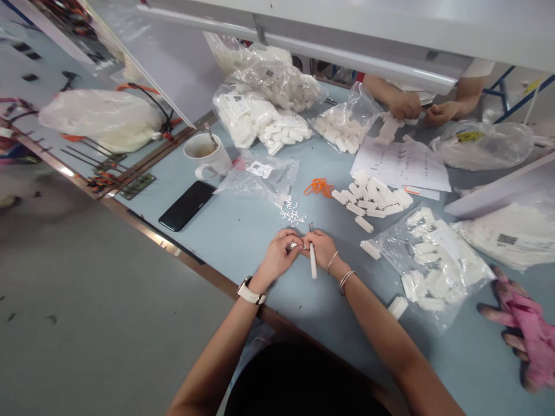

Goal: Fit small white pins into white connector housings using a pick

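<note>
My left hand (281, 249) is closed around a small white plastic piece (293, 246), mostly hidden by the fingers. Against it, the fingers of my right hand (321, 247) are closed on a slim white-handled tool (313, 263), whose thin dark tip points away from me. Just beyond both hands lies a scatter of tiny white parts (292, 212). Orange strips (318, 187) rest farther back, beside a heap of white plastic blocks (373, 195).
A black phone (187, 205) and a mug (208, 155) with a spoon stand at the left, near an open plastic bag (264, 174). Bagged white parts (442, 260) and pink gloves (524, 335) lie right. Across the table, a co-worker's hands (407, 106) work behind printed paper (401, 164).
</note>
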A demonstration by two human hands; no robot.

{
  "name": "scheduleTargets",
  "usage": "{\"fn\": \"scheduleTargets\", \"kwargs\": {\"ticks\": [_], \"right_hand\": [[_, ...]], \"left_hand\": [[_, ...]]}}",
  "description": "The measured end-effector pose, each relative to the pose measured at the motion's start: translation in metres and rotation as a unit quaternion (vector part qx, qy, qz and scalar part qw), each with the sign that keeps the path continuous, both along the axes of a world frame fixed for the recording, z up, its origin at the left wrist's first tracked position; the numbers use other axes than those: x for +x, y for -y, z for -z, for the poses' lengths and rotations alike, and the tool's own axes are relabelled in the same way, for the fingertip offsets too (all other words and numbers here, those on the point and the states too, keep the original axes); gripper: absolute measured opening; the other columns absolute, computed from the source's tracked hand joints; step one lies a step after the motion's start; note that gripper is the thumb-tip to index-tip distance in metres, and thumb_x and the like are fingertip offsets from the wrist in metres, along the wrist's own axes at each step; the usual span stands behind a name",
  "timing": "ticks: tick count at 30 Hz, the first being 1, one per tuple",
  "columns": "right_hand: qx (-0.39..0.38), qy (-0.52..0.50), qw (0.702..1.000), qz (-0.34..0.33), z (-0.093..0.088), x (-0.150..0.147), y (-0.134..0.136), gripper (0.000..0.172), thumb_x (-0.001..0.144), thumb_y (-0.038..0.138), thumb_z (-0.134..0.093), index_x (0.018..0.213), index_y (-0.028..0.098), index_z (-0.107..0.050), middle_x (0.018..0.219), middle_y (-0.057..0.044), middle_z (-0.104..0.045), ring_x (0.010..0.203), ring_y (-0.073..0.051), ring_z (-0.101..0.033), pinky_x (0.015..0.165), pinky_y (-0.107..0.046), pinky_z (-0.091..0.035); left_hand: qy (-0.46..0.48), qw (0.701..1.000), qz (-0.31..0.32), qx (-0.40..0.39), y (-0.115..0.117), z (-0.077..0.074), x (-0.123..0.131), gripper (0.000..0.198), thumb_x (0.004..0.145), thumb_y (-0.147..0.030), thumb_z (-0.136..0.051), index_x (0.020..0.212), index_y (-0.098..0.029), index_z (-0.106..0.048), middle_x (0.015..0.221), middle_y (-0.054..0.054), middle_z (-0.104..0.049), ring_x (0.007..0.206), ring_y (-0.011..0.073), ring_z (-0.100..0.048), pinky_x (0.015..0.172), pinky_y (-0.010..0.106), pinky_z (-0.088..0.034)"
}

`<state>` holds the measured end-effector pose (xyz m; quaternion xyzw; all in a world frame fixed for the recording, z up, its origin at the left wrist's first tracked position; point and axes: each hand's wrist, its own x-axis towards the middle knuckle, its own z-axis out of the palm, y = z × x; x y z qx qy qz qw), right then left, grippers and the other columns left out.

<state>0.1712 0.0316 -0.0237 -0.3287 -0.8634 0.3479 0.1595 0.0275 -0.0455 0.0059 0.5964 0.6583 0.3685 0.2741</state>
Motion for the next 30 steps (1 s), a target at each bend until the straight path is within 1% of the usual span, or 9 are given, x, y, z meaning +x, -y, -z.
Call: {"fn": "scheduleTargets", "kwargs": {"ticks": [2, 6, 12, 17, 24, 27, 28, 29, 30], "right_hand": [[-0.002, 0.0, 1.0, 0.002, -0.001, 0.0, 0.0, 0.019, 0.079, 0.027, -0.065, 0.067, 0.021, -0.051, 0.068, 0.002, -0.062, 0.073, -0.016, -0.053, 0.065, -0.023, -0.036], [-0.011, -0.002, 1.0, 0.003, -0.003, 0.001, 0.0, 0.018, 0.078, 0.026, -0.064, 0.066, 0.021, -0.052, 0.07, 0.001, -0.061, 0.073, -0.015, -0.053, 0.065, -0.023, -0.036], [-0.006, -0.013, 1.0, 0.005, -0.003, 0.001, 0.0, 0.019, 0.078, 0.025, -0.063, 0.064, 0.02, -0.05, 0.065, 0.002, -0.06, 0.071, -0.015, -0.052, 0.063, -0.022, -0.035], [0.006, -0.015, 1.0, 0.005, -0.003, 0.001, 0.0, 0.018, 0.077, 0.024, -0.061, 0.064, 0.021, -0.049, 0.062, 0.003, -0.058, 0.069, -0.015, -0.052, 0.063, -0.022, -0.036], [0.013, -0.019, 1.0, -0.002, -0.002, 0.002, -0.002, 0.014, 0.076, 0.02, -0.059, 0.064, 0.021, -0.05, 0.065, 0.002, -0.06, 0.07, -0.015, -0.053, 0.064, -0.023, -0.037], [0.017, -0.013, 1.0, 0.003, 0.0, 0.002, -0.002, 0.016, 0.077, 0.021, -0.061, 0.065, 0.021, -0.051, 0.065, 0.002, -0.061, 0.071, -0.016, -0.053, 0.064, -0.023, -0.037], [0.016, -0.009, 1.0, 0.005, 0.0, 0.002, -0.002, 0.017, 0.077, 0.022, -0.062, 0.065, 0.021, -0.05, 0.066, 0.001, -0.062, 0.071, -0.016, -0.054, 0.065, -0.024, -0.038], [0.013, -0.006, 1.0, 0.004, 0.0, 0.002, -0.002, 0.018, 0.076, 0.022, -0.064, 0.065, 0.021, -0.05, 0.068, 0.001, -0.064, 0.072, -0.016, -0.054, 0.066, -0.024, -0.038], [0.01, -0.005, 1.0, 0.003, -0.001, 0.002, -0.002, 0.02, 0.076, 0.021, -0.065, 0.065, 0.021, -0.049, 0.071, 0.0, -0.066, 0.072, -0.017, -0.054, 0.068, -0.025, -0.039]], "left_hand": [[0.001, 1.0, -0.007, -0.007, -0.001, -0.001, 0.001, 0.008, 0.079, -0.015, -0.056, 0.076, -0.018, -0.063, 0.091, 0.006, -0.062, 0.09, 0.0189, -0.058, 0.081, 0.032, -0.047], [0.014, 0.999, -0.029, -0.03, -0.002, 0.001, 0.002, 0.004, 0.078, -0.02, -0.059, 0.081, -0.018, -0.06, 0.079, 0.003, -0.062, 0.073, 0.0154, -0.056, 0.068, 0.027, -0.045], [0.03, 0.999, -0.02, -0.018, -0.003, 0.002, 0.002, 0.003, 0.077, -0.019, -0.059, 0.077, -0.018, -0.061, 0.08, 0.003, -0.063, 0.078, 0.016, -0.058, 0.072, 0.027, -0.045], [0.027, 0.999, -0.029, -0.019, -0.004, -0.001, 0.003, 0.006, 0.077, -0.017, -0.057, 0.074, -0.018, -0.061, 0.077, 0.002, -0.061, 0.076, 0.0152, -0.057, 0.069, 0.026, -0.044], [0.02, 0.998, -0.043, -0.035, -0.007, -0.001, 0.007, 0.007, 0.074, -0.014, -0.056, 0.071, -0.018, -0.061, 0.076, 0.002, -0.06, 0.075, 0.0145, -0.056, 0.066, 0.025, -0.043], [0.047, 0.998, -0.021, -0.035, -0.007, 0.0, 0.001, 0.004, 0.075, -0.019, -0.059, 0.074, -0.018, -0.063, 0.077, 0.002, -0.063, 0.073, 0.0146, -0.057, 0.066, 0.025, -0.044], [0.064, 0.997, -0.018, -0.037, -0.007, 0.002, -0.003, 0.006, 0.076, -0.021, -0.06, 0.076, -0.017, -0.064, 0.077, 0.002, -0.064, 0.072, 0.0147, -0.058, 0.066, 0.025, -0.045], [0.08, 0.996, -0.022, -0.041, -0.008, 0.003, -0.007, 0.009, 0.077, -0.024, -0.059, 0.079, -0.017, -0.065, 0.077, 0.003, -0.066, 0.07, 0.015, -0.059, 0.065, 0.025, -0.046], [0.09, 0.994, -0.042, -0.045, -0.008, 0.004, -0.012, 0.012, 0.079, -0.026, -0.058, 0.082, -0.017, -0.065, 0.078, 0.004, -0.067, 0.069, 0.0154, -0.06, 0.066, 0.026, -0.047]]}}
